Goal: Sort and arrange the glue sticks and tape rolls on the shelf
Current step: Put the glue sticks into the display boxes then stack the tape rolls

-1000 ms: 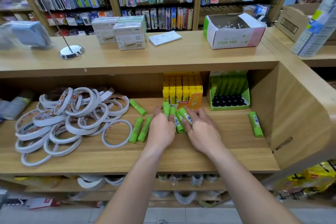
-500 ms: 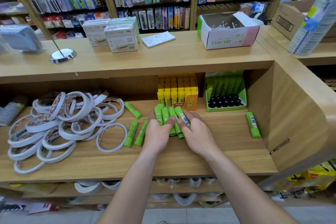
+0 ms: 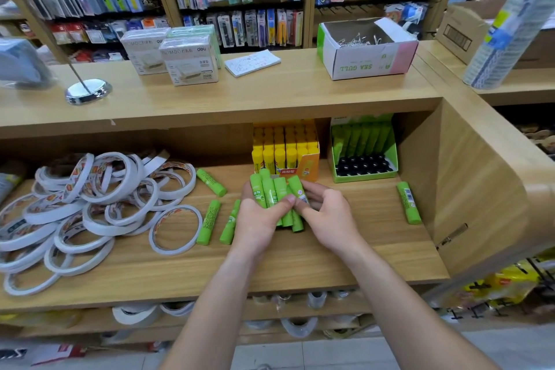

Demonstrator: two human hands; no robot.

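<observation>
Mid-frame, the left hand [image 3: 258, 219] and right hand [image 3: 327, 213] grip a bundle of green glue sticks [image 3: 276, 192] on the wooden shelf [image 3: 345, 261]; white tape rolls [image 3: 90, 198] pile at left.

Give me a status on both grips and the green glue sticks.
Holding: left grip and right grip both round the bundle of green glue sticks. Four loose sticks lie on the shelf, tape rolls heaped left. Nothing blocking.
</observation>
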